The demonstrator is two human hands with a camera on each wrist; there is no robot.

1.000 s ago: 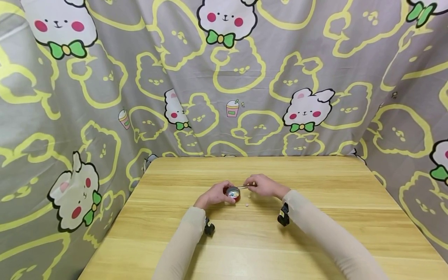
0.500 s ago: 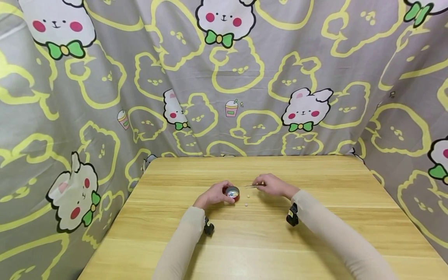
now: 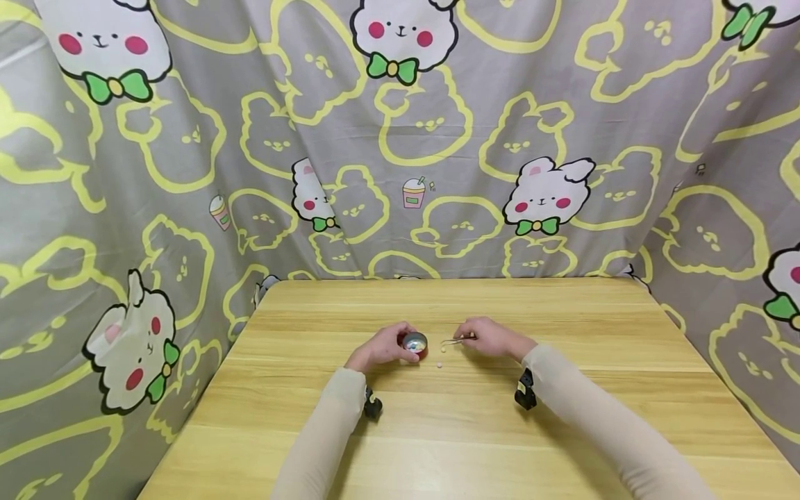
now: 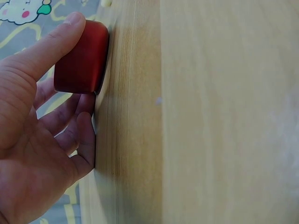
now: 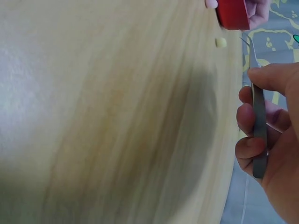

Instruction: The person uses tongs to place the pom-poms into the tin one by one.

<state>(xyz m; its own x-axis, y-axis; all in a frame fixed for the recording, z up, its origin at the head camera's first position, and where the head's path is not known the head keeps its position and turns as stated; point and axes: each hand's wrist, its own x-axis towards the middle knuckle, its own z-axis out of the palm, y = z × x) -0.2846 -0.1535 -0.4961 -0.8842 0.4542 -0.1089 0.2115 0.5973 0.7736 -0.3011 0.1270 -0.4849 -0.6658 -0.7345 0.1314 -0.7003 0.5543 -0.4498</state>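
Note:
My left hand (image 3: 389, 345) holds a small round red tin (image 4: 84, 58) on the table, thumb on one side and fingers round the other. Small colourful pieces show inside the tin in the head view. In my right hand (image 3: 487, 337) is a pair of metal tweezers (image 5: 258, 112), pinched between thumb and fingers. Their tips stand apart, close to a pale yellow pellet (image 5: 221, 43) on the table, with nothing visible between them. Nearer the front, a pink pellet (image 3: 439, 364) lies by the tin.
The wooden table (image 3: 437, 437) spreads out round both hands. A grey curtain (image 3: 350, 139) with yellow outlines and white cartoon animals hangs behind and beside it. A small black camera (image 3: 526, 389) sits on the right wrist, another camera (image 3: 373, 405) on the left.
My right hand has drawn the tweezers out of the tin to the right, then lowered their tips toward the yellow pellet. The left hand and tin have stayed in place.

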